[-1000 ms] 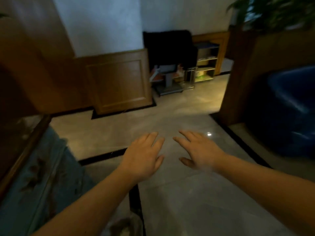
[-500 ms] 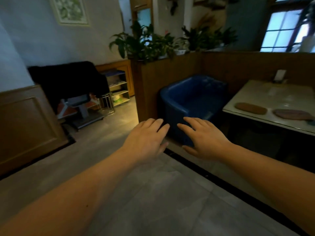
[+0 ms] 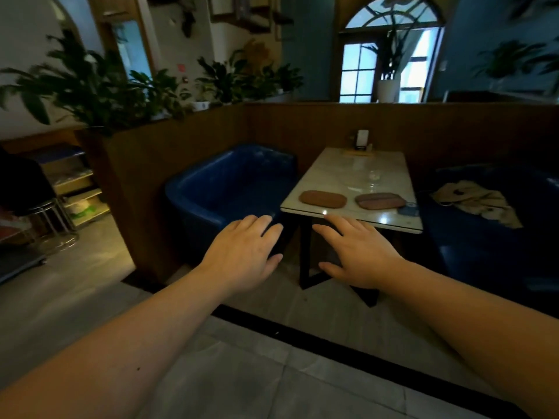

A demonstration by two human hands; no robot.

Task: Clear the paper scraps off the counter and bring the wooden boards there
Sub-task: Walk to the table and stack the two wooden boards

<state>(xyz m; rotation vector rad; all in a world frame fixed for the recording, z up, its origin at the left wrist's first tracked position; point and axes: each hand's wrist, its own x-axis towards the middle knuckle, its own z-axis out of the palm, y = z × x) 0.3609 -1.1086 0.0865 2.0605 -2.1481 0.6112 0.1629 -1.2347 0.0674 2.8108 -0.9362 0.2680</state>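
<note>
Two flat wooden boards lie side by side near the front edge of a pale marble table (image 3: pixel 354 173): a left board (image 3: pixel 322 199) and a right board (image 3: pixel 380 201). My left hand (image 3: pixel 242 255) and my right hand (image 3: pixel 357 252) are held out in front of me, palms down, fingers spread, holding nothing. Both hands hang in the air short of the table's front edge, apart from the boards. No paper scraps or counter are in view.
A blue armchair (image 3: pixel 230 189) stands left of the table, a blue seat (image 3: pixel 496 237) with a crumpled beige cloth (image 3: pixel 475 201) on the right. A small blue item (image 3: pixel 408 210) lies by the right board. A wooden partition with potted plants (image 3: pixel 90 86) rings the booth. Tiled floor lies in front.
The view has swung right and closer to the booth: the table with the two boards moved from the right edge to the centre. My hands stay outstretched and empty.
</note>
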